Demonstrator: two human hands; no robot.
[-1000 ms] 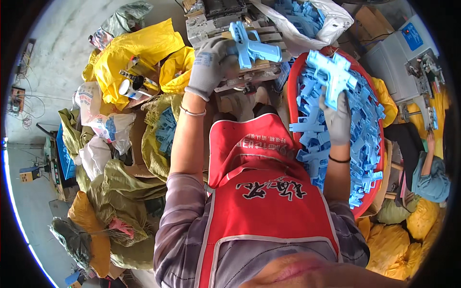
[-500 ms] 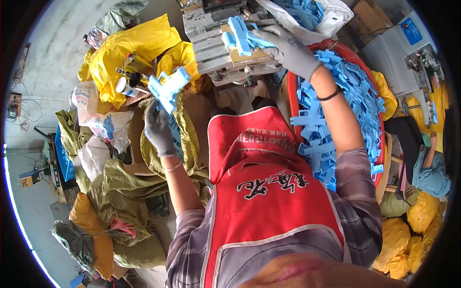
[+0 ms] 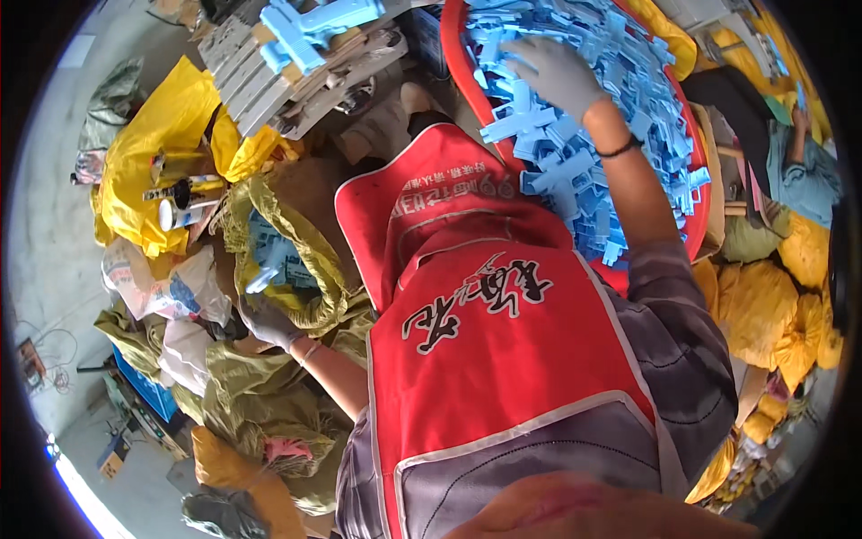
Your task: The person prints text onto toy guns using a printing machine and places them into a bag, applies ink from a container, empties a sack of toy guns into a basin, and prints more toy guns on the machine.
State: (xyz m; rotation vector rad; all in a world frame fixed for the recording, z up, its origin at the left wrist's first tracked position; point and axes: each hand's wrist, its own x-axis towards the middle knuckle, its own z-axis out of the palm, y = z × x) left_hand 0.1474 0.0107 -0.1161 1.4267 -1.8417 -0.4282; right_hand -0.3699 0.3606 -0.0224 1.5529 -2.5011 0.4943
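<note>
My right hand [image 3: 558, 76], in a grey glove, reaches over the red tub [image 3: 476, 88], fingers apart above a heap of blue pistol-shaped plastic pieces [image 3: 575, 180]. No piece shows in its grasp. Down at the left, my gloved left hand [image 3: 269, 322] is beside the mouth of an olive woven sack [image 3: 334, 301]. A blurred blue plastic piece [image 3: 269, 269] lies just past its fingertips, over more blue pieces inside; whether the fingers still touch it I cannot tell. Another blue pistol-shaped piece [image 3: 310, 34] rests on the grey slotted machine bed [image 3: 251, 85].
Yellow sacks [image 3: 148, 171] and a white cup-like container [image 3: 171, 214] are beyond the olive sack. White bags [image 3: 193, 287] lie to its left. On the right are stacked yellow bags [image 3: 763, 314] and part of another person in a teal garment [image 3: 808, 166].
My left hand has lowered from mid-air to the sack with its blue piece. My right hand has left the piece on the machine and moved over the tub. The view has turned rightward.
</note>
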